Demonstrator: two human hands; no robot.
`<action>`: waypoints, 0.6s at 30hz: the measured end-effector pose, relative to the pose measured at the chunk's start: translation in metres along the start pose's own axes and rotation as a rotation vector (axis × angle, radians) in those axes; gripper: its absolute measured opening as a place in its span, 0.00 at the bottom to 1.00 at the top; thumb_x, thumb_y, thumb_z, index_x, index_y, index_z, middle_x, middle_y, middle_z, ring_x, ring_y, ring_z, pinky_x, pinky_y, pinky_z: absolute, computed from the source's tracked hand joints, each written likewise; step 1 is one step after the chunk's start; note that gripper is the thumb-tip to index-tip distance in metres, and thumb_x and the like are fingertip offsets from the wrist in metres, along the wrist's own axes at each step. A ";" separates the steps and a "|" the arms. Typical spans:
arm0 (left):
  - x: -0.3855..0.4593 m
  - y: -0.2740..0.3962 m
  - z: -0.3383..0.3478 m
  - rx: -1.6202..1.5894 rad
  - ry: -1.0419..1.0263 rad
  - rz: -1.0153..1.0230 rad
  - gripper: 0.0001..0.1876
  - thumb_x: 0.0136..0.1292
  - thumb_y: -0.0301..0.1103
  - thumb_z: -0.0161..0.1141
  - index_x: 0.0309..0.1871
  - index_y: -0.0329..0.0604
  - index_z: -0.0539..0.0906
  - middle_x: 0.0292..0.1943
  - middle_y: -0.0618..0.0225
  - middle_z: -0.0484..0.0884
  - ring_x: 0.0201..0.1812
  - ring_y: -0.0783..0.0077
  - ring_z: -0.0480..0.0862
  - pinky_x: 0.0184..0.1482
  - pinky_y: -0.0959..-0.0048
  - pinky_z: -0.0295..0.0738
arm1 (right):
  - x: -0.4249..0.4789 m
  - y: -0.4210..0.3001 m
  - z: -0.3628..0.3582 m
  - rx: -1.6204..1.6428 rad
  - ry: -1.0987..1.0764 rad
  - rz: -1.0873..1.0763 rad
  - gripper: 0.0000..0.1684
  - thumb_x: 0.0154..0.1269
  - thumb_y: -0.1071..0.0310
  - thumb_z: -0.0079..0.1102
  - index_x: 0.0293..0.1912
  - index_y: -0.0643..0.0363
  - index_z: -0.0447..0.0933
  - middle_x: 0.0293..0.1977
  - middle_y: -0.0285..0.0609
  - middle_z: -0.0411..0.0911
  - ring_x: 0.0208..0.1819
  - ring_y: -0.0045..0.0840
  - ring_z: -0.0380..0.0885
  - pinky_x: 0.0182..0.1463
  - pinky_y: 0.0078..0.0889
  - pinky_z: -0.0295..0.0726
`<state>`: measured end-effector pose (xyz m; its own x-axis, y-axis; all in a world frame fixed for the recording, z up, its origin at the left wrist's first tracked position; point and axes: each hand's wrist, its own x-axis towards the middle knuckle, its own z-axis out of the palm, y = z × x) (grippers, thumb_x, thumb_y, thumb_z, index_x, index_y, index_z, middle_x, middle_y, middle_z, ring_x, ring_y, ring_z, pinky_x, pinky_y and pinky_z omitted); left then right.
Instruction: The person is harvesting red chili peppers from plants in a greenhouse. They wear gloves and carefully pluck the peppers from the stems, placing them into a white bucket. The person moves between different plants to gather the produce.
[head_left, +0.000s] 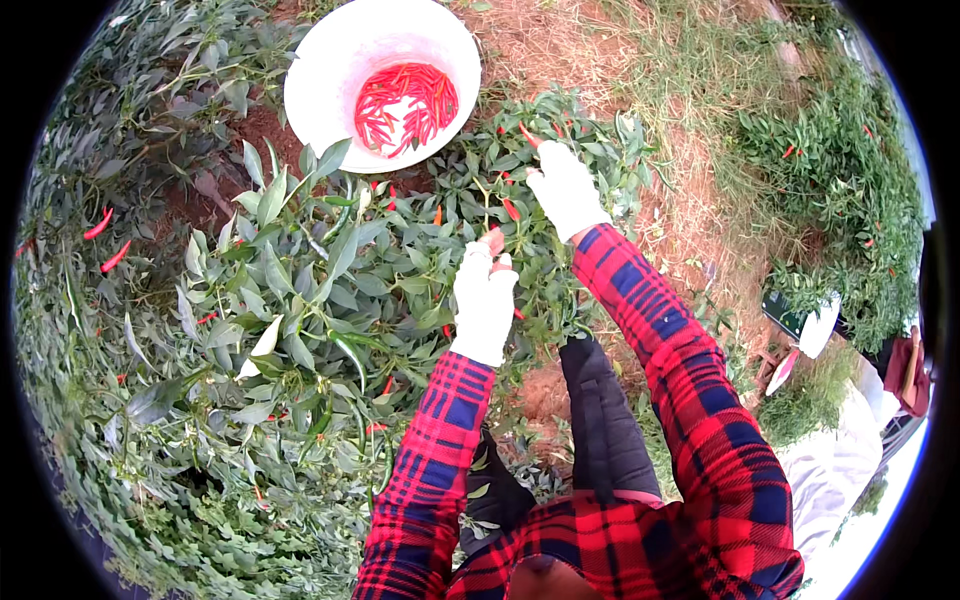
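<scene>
Red chili peppers hang among the leaves of a chili plant (360, 277) before me. My left hand (486, 300), in a white glove with bare fingertips, is at a stem in the middle of the foliage; what its fingers hold, if anything, is unclear. Up and to the right, my right hand (566, 187), gloved the same way, has a red chili pepper (529, 135) at its fingertips. A ripe chili (511, 209) hangs between the two hands. Beyond the plant stands a white basin (322, 97), its bottom partly covered with picked red chilies (409, 105).
More chili plants grow at the left and at the right (832, 180). A strip of dry grass and reddish soil (697, 232) runs between the rows. Pale fabric (825, 465) and other partly hidden things lie at the lower right. My legs (604, 420) are close to the foliage.
</scene>
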<state>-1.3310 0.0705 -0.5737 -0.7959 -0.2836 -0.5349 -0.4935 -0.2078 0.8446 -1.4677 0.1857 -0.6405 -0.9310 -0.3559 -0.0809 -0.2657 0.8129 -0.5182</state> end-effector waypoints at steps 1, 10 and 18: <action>0.017 -0.017 0.006 -0.064 0.042 -0.027 0.21 0.59 0.21 0.45 0.58 0.30 0.65 0.55 0.54 0.70 0.56 0.68 0.70 0.57 0.75 0.63 | 0.013 0.010 0.018 -0.161 -0.003 0.012 0.17 0.54 0.63 0.52 0.43 0.61 0.69 0.31 0.49 0.74 0.36 0.40 0.75 0.40 0.37 0.74; 0.102 -0.090 0.023 0.218 0.040 -0.501 0.20 0.46 0.37 0.63 0.36 0.31 0.70 0.34 0.56 0.75 0.32 0.67 0.73 0.37 0.66 0.68 | -0.036 0.062 -0.002 -0.425 -0.375 0.325 0.16 0.55 0.67 0.48 0.44 0.64 0.66 0.37 0.55 0.72 0.38 0.44 0.76 0.39 0.39 0.77; -0.018 -0.127 0.044 0.026 -0.159 -0.068 0.34 0.52 0.19 0.54 0.64 0.39 0.57 0.50 0.58 0.71 0.48 0.66 0.72 0.52 0.73 0.64 | -0.197 -0.002 -0.135 -0.285 -0.119 0.570 0.45 0.46 0.67 0.56 0.63 0.65 0.49 0.43 0.56 0.65 0.39 0.44 0.73 0.41 0.39 0.73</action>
<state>-1.2691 0.1428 -0.6701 -0.8045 -0.1178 -0.5821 -0.5556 -0.1969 0.8078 -1.3172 0.3162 -0.5089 -0.9160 0.1327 -0.3786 0.1911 0.9741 -0.1208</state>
